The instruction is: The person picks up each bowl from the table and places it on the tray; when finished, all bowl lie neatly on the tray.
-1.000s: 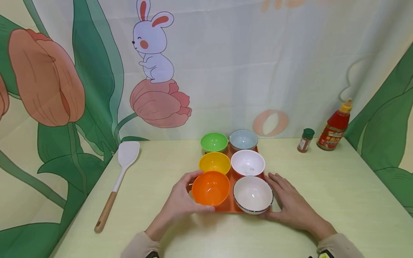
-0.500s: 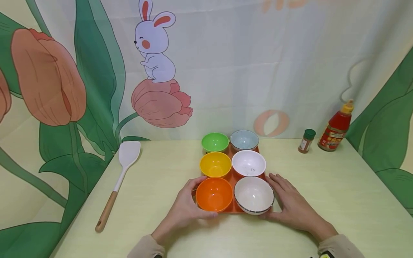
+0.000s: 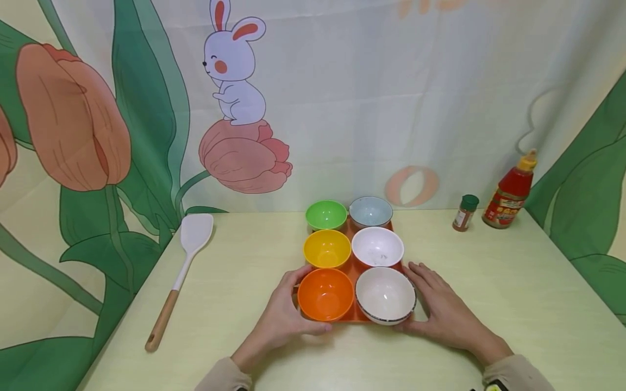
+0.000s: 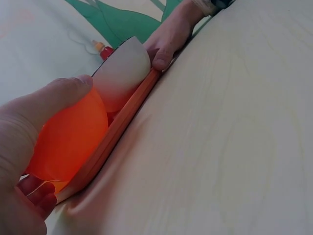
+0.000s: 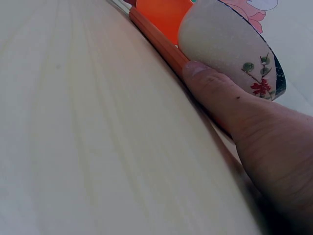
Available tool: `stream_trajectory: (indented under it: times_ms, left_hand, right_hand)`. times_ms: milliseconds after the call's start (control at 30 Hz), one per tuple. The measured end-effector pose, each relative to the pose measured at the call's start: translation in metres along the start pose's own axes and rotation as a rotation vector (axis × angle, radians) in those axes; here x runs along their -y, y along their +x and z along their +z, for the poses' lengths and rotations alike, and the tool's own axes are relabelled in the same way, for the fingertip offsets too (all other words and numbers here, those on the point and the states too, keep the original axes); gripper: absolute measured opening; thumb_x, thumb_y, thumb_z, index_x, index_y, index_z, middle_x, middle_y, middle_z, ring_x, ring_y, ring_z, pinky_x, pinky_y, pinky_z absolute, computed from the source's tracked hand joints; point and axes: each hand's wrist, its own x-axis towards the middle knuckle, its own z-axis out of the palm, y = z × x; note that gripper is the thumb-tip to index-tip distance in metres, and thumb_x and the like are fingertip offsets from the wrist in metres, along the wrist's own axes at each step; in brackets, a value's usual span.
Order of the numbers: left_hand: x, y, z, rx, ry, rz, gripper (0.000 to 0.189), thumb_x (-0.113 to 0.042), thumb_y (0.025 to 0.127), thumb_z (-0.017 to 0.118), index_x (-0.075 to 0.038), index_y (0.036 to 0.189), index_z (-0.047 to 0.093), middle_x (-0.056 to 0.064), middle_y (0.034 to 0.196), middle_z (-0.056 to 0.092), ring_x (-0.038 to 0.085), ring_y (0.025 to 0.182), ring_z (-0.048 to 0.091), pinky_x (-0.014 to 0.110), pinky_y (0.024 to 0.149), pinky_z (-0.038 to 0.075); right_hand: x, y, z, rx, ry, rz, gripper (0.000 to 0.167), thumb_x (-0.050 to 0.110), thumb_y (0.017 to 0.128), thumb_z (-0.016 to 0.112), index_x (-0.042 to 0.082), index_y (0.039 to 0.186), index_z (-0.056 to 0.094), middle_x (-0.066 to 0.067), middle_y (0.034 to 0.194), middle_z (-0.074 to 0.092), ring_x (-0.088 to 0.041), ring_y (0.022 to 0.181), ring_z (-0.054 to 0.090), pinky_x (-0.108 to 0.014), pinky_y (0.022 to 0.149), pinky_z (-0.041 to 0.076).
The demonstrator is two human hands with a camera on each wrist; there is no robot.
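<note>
An orange bowl (image 3: 325,295) sits at the near left of the orange tray (image 3: 346,319). My left hand (image 3: 280,315) curves round this bowl, thumb on the near side and fingers on the far left. In the left wrist view, the thumb lies along the bowl (image 4: 73,137) and fingertips show under it by the tray edge. My right hand (image 3: 447,315) holds the tray's near right corner, its thumb on the front edge and fingers along the right side. Beside it stands a cream bowl (image 3: 385,296) with a dark rim and a flower print, visible in the right wrist view.
Behind these two are a yellow bowl (image 3: 326,248), a white bowl (image 3: 377,247), a green bowl (image 3: 326,215) and a pale blue bowl (image 3: 370,212). A spatula (image 3: 181,277) lies at left. A spice jar (image 3: 465,213) and a red sauce bottle (image 3: 509,193) stand back right.
My left hand has brought the orange bowl slightly nearer and to the right, down level with the cream bowl. Over the last half second both hands are nearly still.
</note>
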Motion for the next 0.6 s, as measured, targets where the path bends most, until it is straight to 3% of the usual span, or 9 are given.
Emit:
stream_trajectory:
  times_ms: [200,400,600]
  left_hand:
    - [0.001,-0.002,-0.002,-0.018,0.011,0.01,0.125,-0.038,0.065,0.111,-0.025,0.169,0.042,-0.007,0.159,0.051,0.019,0.145,0.05,0.053,0.124,0.047]
    - [0.0,-0.004,-0.004,-0.04,0.018,0.014,0.129,-0.042,0.065,0.11,-0.025,0.17,0.038,-0.006,0.166,0.046,0.021,0.152,0.045,0.056,0.127,0.046]
    - [-0.003,-0.003,-0.008,-0.057,0.06,0.029,0.13,-0.045,0.066,0.108,-0.027,0.172,0.035,-0.004,0.173,0.04,0.027,0.158,0.041,0.059,0.13,0.042]
  right_hand:
    - [0.002,0.001,0.001,0.002,-0.002,0.001,0.131,0.089,0.077,0.081,0.016,0.175,0.035,-0.015,0.179,0.036,-0.046,0.166,0.027,-0.078,0.127,0.034]
    - [0.006,-0.001,-0.005,0.058,0.082,0.044,0.149,0.085,0.071,0.089,0.008,0.178,0.019,-0.022,0.18,0.029,-0.051,0.164,0.026,-0.079,0.128,0.031]
    - [0.01,-0.007,-0.016,0.088,0.266,0.035,0.15,0.069,0.074,0.098,0.028,0.18,-0.001,-0.015,0.184,0.015,-0.049,0.167,0.021,-0.08,0.126,0.032]
